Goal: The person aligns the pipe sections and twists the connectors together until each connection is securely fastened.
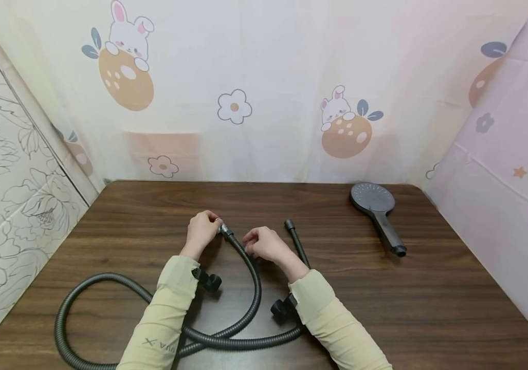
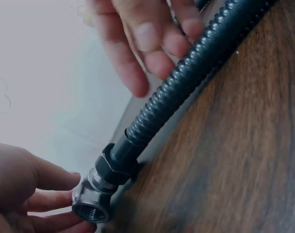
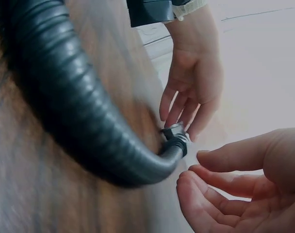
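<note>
My left hand (image 1: 202, 232) pinches a small silver metal elbow fitting (image 2: 90, 200) between thumb and fingers. In the left wrist view, its threaded opening faces the camera. The fitting joins the black nut (image 2: 113, 167) at one end of a ribbed black shower hose (image 1: 256, 290). Just right of that hose end, my right hand (image 1: 267, 243) hovers with loosely bent fingers and grips nothing. The right wrist view shows its fingertips (image 3: 186, 187) close to the hose, a small gap between them. The hose's other end (image 1: 289, 225) lies behind the right wrist.
A grey handheld shower head (image 1: 375, 199) lies at the back right of the brown wooden table (image 1: 430, 288). The hose loops widely at the left front and crosses itself under the forearms. Patterned cloth (image 1: 273, 61) hangs behind the table.
</note>
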A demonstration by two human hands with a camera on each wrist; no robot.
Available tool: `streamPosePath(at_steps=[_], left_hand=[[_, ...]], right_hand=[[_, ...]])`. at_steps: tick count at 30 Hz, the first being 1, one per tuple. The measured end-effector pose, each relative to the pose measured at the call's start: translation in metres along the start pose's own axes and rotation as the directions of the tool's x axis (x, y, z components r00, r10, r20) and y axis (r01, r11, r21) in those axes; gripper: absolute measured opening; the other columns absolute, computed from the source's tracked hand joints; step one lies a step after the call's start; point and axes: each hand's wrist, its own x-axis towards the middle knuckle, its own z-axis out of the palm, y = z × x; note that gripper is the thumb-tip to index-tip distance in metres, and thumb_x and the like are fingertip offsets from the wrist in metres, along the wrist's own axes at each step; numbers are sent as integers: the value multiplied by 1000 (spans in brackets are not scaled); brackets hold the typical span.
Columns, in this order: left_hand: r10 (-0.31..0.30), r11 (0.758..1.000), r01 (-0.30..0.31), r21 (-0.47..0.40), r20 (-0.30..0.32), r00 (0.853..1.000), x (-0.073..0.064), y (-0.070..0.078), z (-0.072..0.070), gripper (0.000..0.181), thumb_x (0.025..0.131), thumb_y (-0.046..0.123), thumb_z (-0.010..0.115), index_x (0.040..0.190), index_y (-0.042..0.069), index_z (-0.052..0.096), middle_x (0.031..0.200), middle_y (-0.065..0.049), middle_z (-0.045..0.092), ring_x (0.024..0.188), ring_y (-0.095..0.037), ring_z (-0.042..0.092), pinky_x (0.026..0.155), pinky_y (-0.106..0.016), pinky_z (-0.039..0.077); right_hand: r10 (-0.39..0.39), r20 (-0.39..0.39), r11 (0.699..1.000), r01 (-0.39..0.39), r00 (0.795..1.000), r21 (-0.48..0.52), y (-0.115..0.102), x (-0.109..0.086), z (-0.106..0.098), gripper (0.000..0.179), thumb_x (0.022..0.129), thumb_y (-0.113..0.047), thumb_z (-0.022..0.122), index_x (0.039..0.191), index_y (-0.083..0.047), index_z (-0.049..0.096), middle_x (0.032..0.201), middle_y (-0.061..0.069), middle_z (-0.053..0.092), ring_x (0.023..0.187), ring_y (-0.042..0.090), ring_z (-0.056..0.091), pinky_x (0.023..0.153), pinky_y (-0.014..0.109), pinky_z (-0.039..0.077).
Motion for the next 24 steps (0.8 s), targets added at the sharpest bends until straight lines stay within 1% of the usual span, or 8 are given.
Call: streamPosePath(at_steps=[3, 5, 9, 12, 15, 20, 24], left_hand=[[14, 1000, -14, 3, -27, 1000, -1, 2, -1, 21, 86, 21, 58, 97, 4, 64, 93, -12, 63, 80, -26, 55, 68, -36, 44], [34, 999, -34, 6, -41, 999, -1, 4, -1, 21, 86, 21, 58, 97, 4, 64, 94, -13, 62, 84, -27, 55, 73, -38, 44], [90, 996, -90, 3, -35, 995, -3, 12, -3, 19, 87, 21, 57, 96, 5, 64, 95, -12, 60, 88, -27, 55, 77, -39, 43], [125, 992, -126, -11, -21, 992, -3, 16, -3, 18, 87, 20, 57, 96, 6, 64, 93, -10, 61, 86, -25, 55, 76, -38, 43], [145, 989, -145, -30, -6, 989, -4, 20, -1, 18, 87, 20, 58, 97, 6, 64, 92, -9, 62, 84, -24, 56, 74, -37, 45], [165, 985, -165, -51, 8, 986, -9, 29, 8, 16, 88, 21, 58, 96, 10, 64, 91, -5, 64, 82, -20, 58, 72, -35, 47], [195, 979, -194, -63, 21, 980, -13, 35, 15, 14, 87, 21, 58, 94, 11, 65, 89, -3, 64, 82, -19, 58, 72, -34, 46]], right_hand=[[-23, -16, 1000, 22, 1000, -16, 0, -1, -5, 21, 83, -4, 58, 103, 1, 64, 86, 10, 64, 68, 22, 61, 60, 33, 52], [-41, -37, 998, 39, 998, -52, 1, -3, -10, 20, 85, -8, 58, 103, -1, 65, 87, 9, 64, 69, 23, 61, 60, 31, 51], [-51, -71, 996, 46, 996, -73, 5, -8, -22, 21, 89, -15, 57, 105, -4, 65, 90, 8, 64, 75, 25, 60, 61, 28, 49], [-44, -91, 997, 38, 995, -65, 8, -12, -30, 22, 89, -17, 57, 107, -5, 64, 93, 8, 64, 80, 25, 61, 64, 28, 48], [-38, -104, 997, 32, 994, -66, 11, -15, -39, 24, 91, -19, 55, 109, -6, 63, 97, 8, 64, 83, 23, 61, 67, 30, 48], [-40, -120, 997, 31, 992, -77, 18, -19, -53, 25, 92, -21, 53, 110, -6, 63, 100, 11, 65, 85, 24, 61, 66, 30, 47], [-36, -143, 996, 24, 989, -83, 25, -20, -63, 26, 93, -20, 52, 111, -5, 62, 100, 14, 65, 86, 27, 62, 70, 32, 48]])
